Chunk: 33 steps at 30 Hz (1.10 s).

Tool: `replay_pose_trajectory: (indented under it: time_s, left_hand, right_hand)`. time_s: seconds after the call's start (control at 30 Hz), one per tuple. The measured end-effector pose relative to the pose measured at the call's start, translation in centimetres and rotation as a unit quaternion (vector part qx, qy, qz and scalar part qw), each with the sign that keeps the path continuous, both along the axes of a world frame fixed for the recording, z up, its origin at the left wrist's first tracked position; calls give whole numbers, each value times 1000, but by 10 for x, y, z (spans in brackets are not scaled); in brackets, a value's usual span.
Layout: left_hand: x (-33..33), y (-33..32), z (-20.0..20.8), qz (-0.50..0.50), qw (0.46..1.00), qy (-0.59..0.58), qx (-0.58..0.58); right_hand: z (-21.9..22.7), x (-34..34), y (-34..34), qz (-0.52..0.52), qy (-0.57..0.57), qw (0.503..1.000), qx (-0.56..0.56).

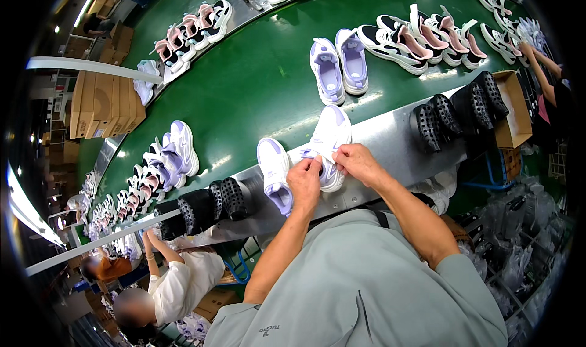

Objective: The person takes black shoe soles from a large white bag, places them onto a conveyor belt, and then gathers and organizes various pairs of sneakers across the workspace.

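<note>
A white and lavender sneaker [332,127] stands at the metal edge of the green belt in front of me, its toe pointing away. My left hand [305,179] is closed in a pinch at its upper, on the left side. Fingers of my right hand [359,162] are pinched together on the same sneaker's right side. Whether they grip a lace or a strap there is too small to tell. Just left of it, apart from my fingers, lies a second white and lavender sneaker [273,161]. Beyond them, a lavender pair [328,72] stands on the belt.
Black, white and pink sneakers [397,45] line the belt at the right; more lavender ones [180,148] are at the left. Black studded forms [232,198] stand on both sides of me along the metal ledge [390,133]. An open carton [513,109] is at the right. Co-workers are at both sides.
</note>
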<state>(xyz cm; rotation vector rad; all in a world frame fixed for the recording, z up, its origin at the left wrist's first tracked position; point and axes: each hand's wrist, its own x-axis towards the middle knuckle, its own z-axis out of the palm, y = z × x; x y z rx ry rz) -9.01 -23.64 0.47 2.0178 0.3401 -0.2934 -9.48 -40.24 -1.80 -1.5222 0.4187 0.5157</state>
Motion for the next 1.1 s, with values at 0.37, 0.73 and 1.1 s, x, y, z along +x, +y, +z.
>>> replay_pose_trajectory:
  time_s: [0.37,0.73,1.1]
  left_hand:
    - [-1,10,-21,-102,987,-99,70]
    - [-55,136,16,-402,820,-250,320]
    - [-28,103,12,-424,832,-39,355]
  right_hand:
    - [-14,-18,11,96,-173,949,-244]
    - [5,-41,80,26,-156,913,-375]
    - [11,-41,73,7,-139,977,-160]
